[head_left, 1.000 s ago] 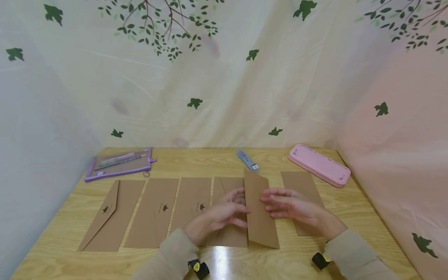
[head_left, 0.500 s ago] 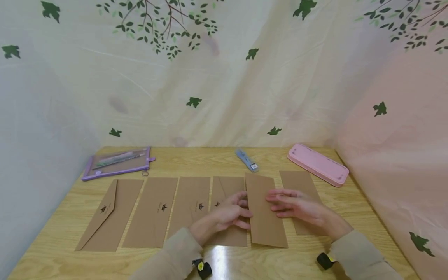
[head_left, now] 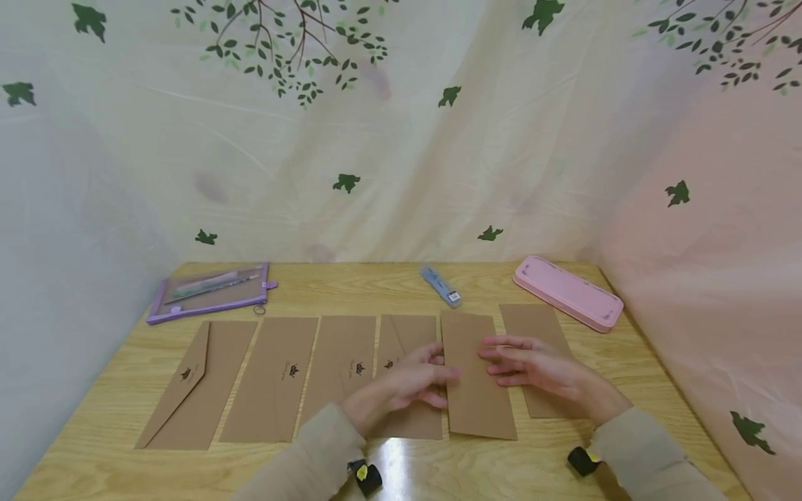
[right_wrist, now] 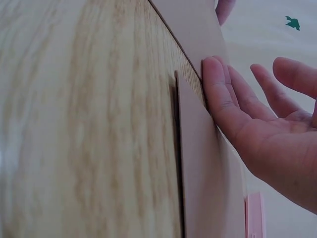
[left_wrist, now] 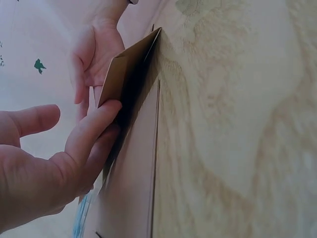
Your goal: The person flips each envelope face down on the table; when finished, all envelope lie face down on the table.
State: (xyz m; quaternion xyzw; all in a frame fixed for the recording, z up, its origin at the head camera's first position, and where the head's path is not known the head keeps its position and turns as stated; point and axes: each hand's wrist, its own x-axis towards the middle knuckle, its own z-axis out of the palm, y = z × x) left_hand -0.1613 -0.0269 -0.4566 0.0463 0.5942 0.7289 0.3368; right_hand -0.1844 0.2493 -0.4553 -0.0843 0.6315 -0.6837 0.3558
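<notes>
A brown kraft envelope (head_left: 477, 410) is under both hands in the head view, its plain side up. Its left edge is raised off the table, as the left wrist view shows. My left hand (head_left: 410, 379) has its fingers (left_wrist: 91, 131) at that raised edge, while its thumb (left_wrist: 39, 119) stands apart from the paper. On the opposite side, my right hand (head_left: 539, 365) touches the envelope's right edge with extended fingers (right_wrist: 215, 79). Its thumb is spread away. Another brown envelope (head_left: 540, 320) lies partly beneath the right hand, and one with a flap line (head_left: 413, 330) lies partly beneath the left.
Further left, several brown envelopes lie in a row, including a leftmost envelope (head_left: 222, 390) with its pointed flap showing. Behind them are a purple-edged clear pouch (head_left: 216, 306) with pens, a small blue packet (head_left: 441, 285) and a pink case (head_left: 567, 292). A curtain (head_left: 401, 139) borders the table.
The envelope has tipped down from a steeper tilt and shifted slightly right, now nearly flat. Both hands have moved slightly right with it, and the left thumb now reaches over it.
</notes>
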